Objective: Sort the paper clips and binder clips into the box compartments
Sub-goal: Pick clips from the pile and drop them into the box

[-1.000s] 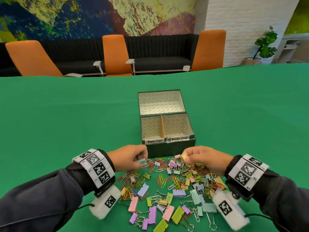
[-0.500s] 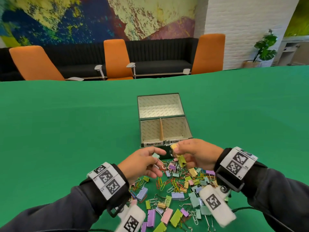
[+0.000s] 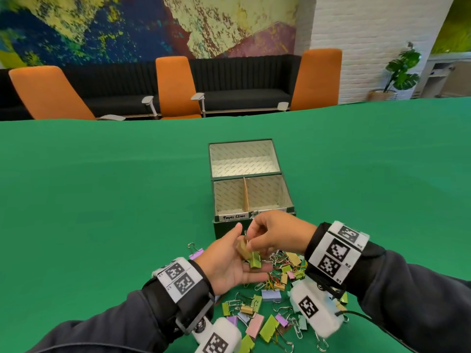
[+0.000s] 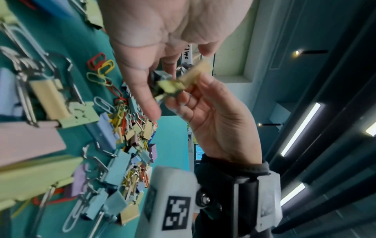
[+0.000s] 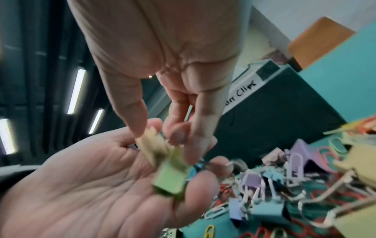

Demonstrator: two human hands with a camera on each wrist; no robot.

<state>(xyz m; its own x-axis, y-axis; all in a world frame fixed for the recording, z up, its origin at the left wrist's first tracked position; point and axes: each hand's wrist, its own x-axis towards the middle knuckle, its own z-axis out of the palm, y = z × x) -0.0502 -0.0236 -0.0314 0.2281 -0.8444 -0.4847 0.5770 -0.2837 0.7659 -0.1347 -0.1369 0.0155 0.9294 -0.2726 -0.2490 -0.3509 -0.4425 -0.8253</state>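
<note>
My left hand (image 3: 229, 263) lies palm up and flat just in front of the box (image 3: 224, 229). A green binder clip (image 3: 254, 262) rests on its fingers. My right hand (image 3: 270, 235) hovers over that palm and pinches a tan binder clip (image 3: 242, 249), which touches the green one. The wrist views show the same pair: tan clip (image 5: 150, 148), green clip (image 5: 170, 178). The box has a cardboard divider (image 3: 246, 197), with the "Paper Clips" label (image 3: 234, 216) at left. I see no clips in either compartment. The mixed pile of clips (image 3: 275, 301) lies below both hands.
The box lid (image 3: 242, 159) stands open behind the compartments. A green tablecloth (image 3: 102, 212) spreads widely left, right and beyond the box. Orange chairs (image 3: 175, 87) and a black sofa stand past the table's far edge.
My left hand has turned palm up and slid under my right hand. My right hand has brought the tan and green binder clips down from the box front onto that palm.
</note>
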